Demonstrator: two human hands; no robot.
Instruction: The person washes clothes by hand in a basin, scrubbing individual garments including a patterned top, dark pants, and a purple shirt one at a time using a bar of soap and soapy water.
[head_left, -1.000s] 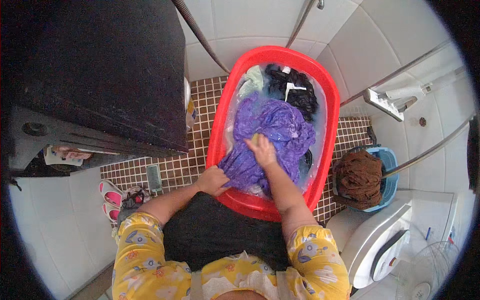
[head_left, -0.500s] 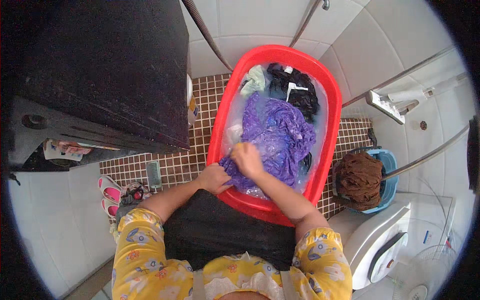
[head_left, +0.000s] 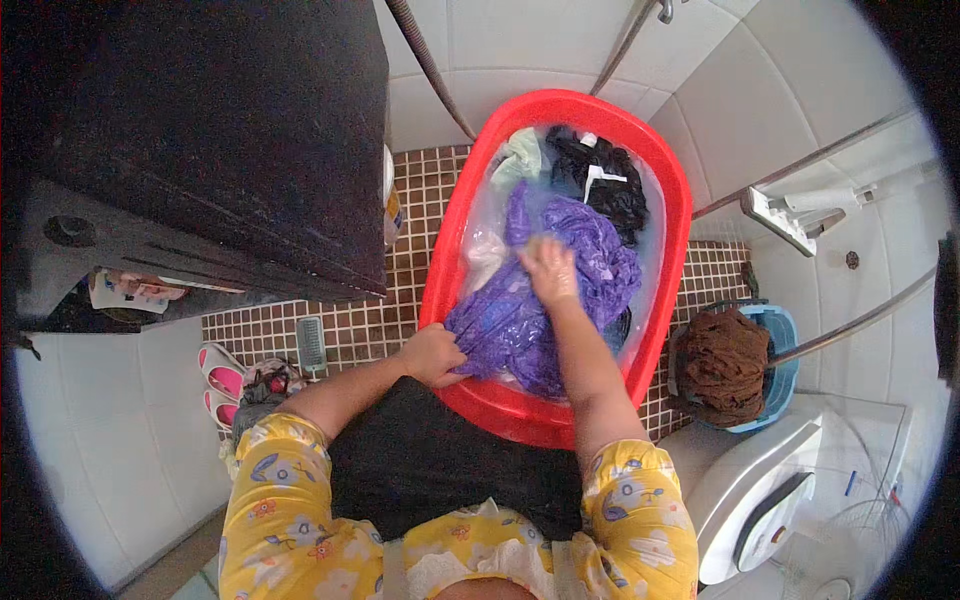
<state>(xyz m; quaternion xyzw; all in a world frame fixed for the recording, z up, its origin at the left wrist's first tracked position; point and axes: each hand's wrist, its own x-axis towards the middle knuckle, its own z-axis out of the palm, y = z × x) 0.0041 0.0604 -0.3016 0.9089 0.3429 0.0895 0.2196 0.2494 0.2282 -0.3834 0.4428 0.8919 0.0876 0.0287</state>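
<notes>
A wet, shiny purple garment point(head_left: 515, 335) lies bunched in soapy water inside a large red tub point(head_left: 672, 280). At the tub's near left rim, my left hand point(head_left: 432, 356) is closed on an edge of the garment. My right hand point(head_left: 550, 272) lies on the garment's middle, fingers stretched forward and somewhat blurred; I cannot make out anything under the palm. Beyond the purple cloth float a black garment point(head_left: 618, 195) with white tags and a pale green cloth point(head_left: 520, 155). A whitish piece point(head_left: 485, 255) sits along the tub's left inner side.
Right of the tub, a light blue basket point(head_left: 785, 370) holds brown cloth point(head_left: 722, 365). Nearer stands a white toilet point(head_left: 760, 490). A black cabinet point(head_left: 220, 150) rises at the left. Pink-and-white shoes point(head_left: 222, 375) and a floor drain point(head_left: 311, 343) lie on the brown tiled floor.
My right hand has moved forward and right across the purple garment, its fingers going from curled to stretched. The cloth is pulled flatter. My left hand keeps its grip at the rim.
</notes>
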